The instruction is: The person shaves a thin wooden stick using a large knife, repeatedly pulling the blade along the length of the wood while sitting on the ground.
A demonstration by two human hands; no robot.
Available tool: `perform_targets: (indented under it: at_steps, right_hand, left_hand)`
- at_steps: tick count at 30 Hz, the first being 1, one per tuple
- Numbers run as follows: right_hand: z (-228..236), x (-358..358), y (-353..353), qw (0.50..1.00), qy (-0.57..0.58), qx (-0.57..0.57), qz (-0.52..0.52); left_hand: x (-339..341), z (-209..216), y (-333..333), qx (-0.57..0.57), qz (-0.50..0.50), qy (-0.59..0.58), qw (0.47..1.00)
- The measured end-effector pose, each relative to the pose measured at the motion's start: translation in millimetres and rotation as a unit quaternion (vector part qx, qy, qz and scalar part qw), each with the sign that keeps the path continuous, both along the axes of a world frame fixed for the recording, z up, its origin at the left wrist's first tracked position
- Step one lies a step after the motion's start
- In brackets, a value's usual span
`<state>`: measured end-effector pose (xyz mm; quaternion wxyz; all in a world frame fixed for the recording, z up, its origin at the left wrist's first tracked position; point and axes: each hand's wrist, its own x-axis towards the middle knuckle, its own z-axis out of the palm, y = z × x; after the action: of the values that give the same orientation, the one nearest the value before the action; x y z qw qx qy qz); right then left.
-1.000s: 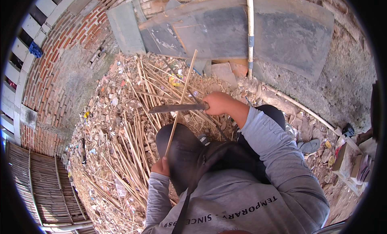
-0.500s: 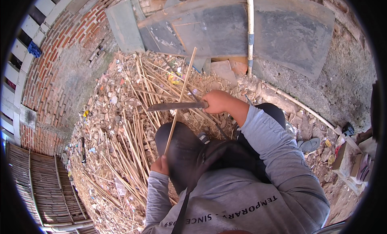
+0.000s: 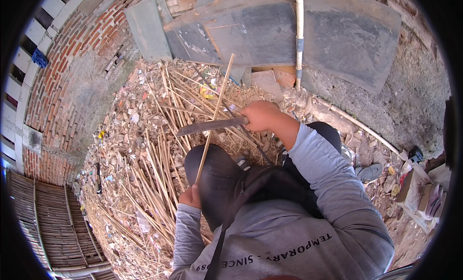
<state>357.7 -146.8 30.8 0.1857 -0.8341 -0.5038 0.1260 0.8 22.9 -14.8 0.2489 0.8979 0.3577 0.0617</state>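
My left hand [image 3: 191, 196] is closed round the lower end of a pale bamboo strip [image 3: 222, 93], which slants up and away past my left knee. In my right hand [image 3: 262, 116] is the handle of a machete [image 3: 211, 126]. Its long dark blade points left and crosses the bamboo strip partway along; whether edge and strip touch I cannot tell. Several more bamboo strips [image 3: 156, 169] lie in a loose pile on the ground to the left of my knee, and others [image 3: 176, 94] lie farther ahead.
Rubble and litter [image 3: 120, 140] cover the ground. Grey boards [image 3: 241, 32] lean on the far wall behind a white pipe [image 3: 299, 34]. A brick wall [image 3: 58, 101] and a slatted bamboo panel [image 3: 55, 217] stand at left. A sandal [image 3: 369, 173] lies at right.
The machete's handle end has risen slightly with my right hand, so its blade tilts more down to the left. My left hand and the bamboo strip have barely moved.
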Motion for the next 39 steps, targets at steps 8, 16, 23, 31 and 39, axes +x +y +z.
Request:
perform_targets:
  at_steps: [8,16,23,31,39]
  right_hand:
    - [-8.1,7.0,-2.1,0.999,0.046,-0.004,-0.016]
    - [-19.9,19.9,2.5,0.995,0.094,0.013,-0.025]
    - [-2.9,-4.1,-0.5,0.994,0.075,-0.079,0.006]
    - [-23.0,19.1,1.4,0.997,0.065,-0.030,-0.015]
    - [-4.7,2.1,-0.3,0.995,0.065,-0.071,0.019]
  left_hand:
    - [10.0,14.6,-17.1,0.070,-0.012,0.011,0.997]
    - [11.8,18.4,-16.3,0.071,-0.016,-0.004,0.997]
    - [3.8,7.3,-13.4,0.075,-0.018,0.009,0.997]
    - [7.7,13.1,-12.7,0.061,-0.012,0.016,0.998]
    - [4.5,9.2,-11.6,0.063,-0.014,0.014,0.998]
